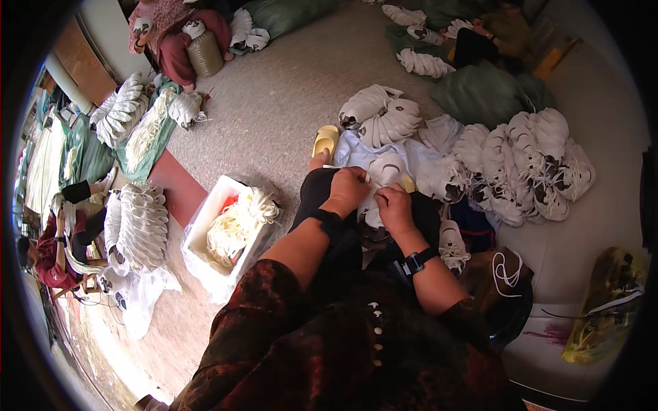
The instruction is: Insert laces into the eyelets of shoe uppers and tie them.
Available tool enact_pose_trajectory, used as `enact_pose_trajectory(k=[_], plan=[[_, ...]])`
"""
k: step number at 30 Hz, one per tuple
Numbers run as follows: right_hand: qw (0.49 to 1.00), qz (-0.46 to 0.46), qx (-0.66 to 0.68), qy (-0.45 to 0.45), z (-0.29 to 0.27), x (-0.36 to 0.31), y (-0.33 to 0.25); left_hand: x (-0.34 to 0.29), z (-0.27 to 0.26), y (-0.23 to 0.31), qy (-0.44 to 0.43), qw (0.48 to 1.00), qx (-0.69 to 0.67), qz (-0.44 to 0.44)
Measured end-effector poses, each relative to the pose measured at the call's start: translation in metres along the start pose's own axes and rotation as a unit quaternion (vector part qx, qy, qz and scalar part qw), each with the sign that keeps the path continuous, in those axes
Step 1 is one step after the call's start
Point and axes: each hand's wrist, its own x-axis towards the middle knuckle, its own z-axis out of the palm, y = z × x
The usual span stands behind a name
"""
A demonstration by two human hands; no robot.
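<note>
A white shoe upper (386, 168) rests at my knees, between and just beyond my hands. My left hand (348, 188) is closed in a pinch at its left side, on what looks like a thin white shoelace. My right hand (395, 207) is also pinched, close to the upper's near right side; what its fingers grip is too small to make out. More white material shows below, between my legs, partly hidden by my hands. White shoe uppers (389, 123) nested in stacks lie beyond my knees on a pale cloth.
A white foam box (223, 270) of cream laces (241, 222) stands at my left. Stacked uppers (524, 161) heap up at my right, near a dark bag (504, 294) and a yellow bag (606, 308). Other people (58, 257) sit left and far off among more stacks and green sacks (490, 92).
</note>
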Motion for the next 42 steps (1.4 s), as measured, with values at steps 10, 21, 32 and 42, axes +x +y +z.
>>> enact_pose_trajectory(k=[10, 21, 32, 42], plan=[[1.000, 0.024, 0.010, -0.015, -0.002, -0.002, -0.001, -0.026, 0.008, 0.030, 0.105, 0.970, 0.197, 0.097], [0.999, 0.005, -0.042, -0.032, -0.001, 0.002, 0.003, -0.039, 0.013, 0.020, 0.048, 0.915, 0.283, 0.283], [0.991, -0.023, -0.133, -0.024, 0.003, 0.001, -0.006, -0.041, 0.012, 0.024, 0.069, 0.952, 0.230, 0.189], [0.977, -0.057, -0.201, -0.036, 0.008, 0.005, -0.017, -0.037, 0.006, 0.027, 0.070, 0.976, 0.179, 0.103]])
